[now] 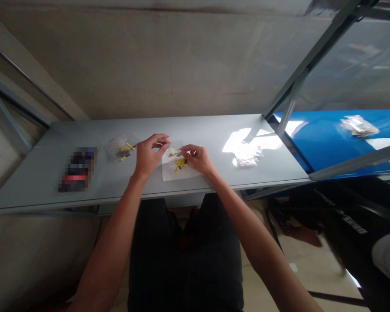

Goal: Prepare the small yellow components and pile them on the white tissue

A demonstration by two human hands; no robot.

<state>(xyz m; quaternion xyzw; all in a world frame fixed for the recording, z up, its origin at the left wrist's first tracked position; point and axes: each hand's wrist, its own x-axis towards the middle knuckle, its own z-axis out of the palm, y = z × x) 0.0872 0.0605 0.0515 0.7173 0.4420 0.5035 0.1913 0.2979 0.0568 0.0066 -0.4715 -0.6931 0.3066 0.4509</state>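
Observation:
My left hand (pixel 150 155) is raised over the table, left of a white paper sheet (pixel 169 174). Its thumb and index fingertips come together, and anything between them is too small to make out. Over the right part of the sheet, my right hand (pixel 197 158) has its fingers pinched beside a few small yellow pieces (pixel 173 154). What this pinch holds, if anything, is hidden. A pile of small yellow and dark pieces (pixel 181 164) lies on the sheet below my right fingers. Beyond my left wrist lies a clear plastic bag (pixel 112 149) with more yellow pieces.
A blurred-out dark box-like item (pixel 78 169) lies at the left of the grey table (pixel 123 187). Clear plastic packets (pixel 248 157) rest at the right in bright glare. Past a metal frame (pixel 290 104), a blue table (pixel 325 151) bears more packets (pixel 359 125). Another person's foot (pixel 302 234) shows lower right.

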